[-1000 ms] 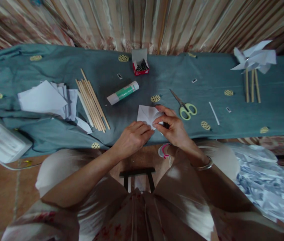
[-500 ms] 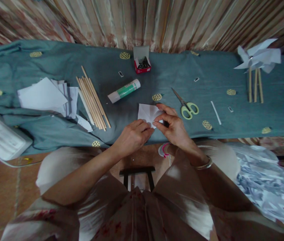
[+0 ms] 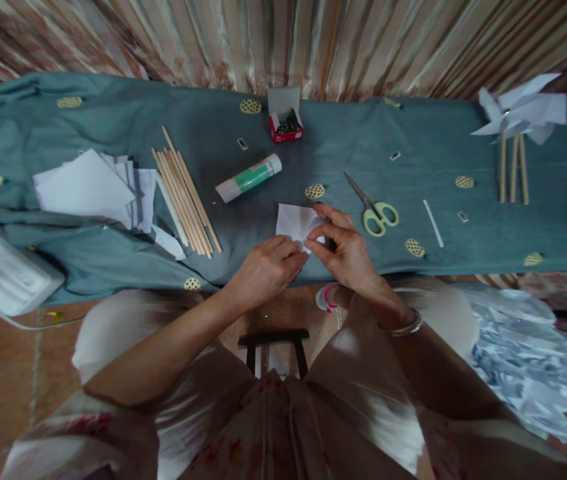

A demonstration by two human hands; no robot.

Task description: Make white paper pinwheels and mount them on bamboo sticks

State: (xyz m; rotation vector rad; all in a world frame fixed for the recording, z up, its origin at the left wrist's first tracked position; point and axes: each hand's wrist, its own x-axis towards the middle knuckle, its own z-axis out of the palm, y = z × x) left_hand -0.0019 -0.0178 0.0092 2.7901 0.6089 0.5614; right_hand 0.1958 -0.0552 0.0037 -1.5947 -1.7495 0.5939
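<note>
Between my two hands, at the near edge of the cloth-covered table, is a creased white sheet of paper [image 3: 293, 219]. My left hand [image 3: 269, 267] is closed on its lower left edge, fingers curled under. From the right, my right hand [image 3: 346, 250] pinches the paper's lower right part between thumb and fingers, the other fingers bent over its top right corner. A glue stick [image 3: 251, 177] with a green label lies beyond the paper. Scissors [image 3: 376, 215] with pale green handles rest just right of my right hand, blades partly apart.
Left of my hands lie several wooden sticks [image 3: 186, 197] and a stack of white paper [image 3: 83, 187]. An open red box [image 3: 286, 127] of small metal pieces stands at the back. Paper pinwheels [image 3: 523, 110] on sticks lie far right. A white strip [image 3: 432, 223] is nearer.
The view has shifted slightly, so the table's things sit a little higher in the picture. Both hands keep their hold on the paper, with hardly any movement.
</note>
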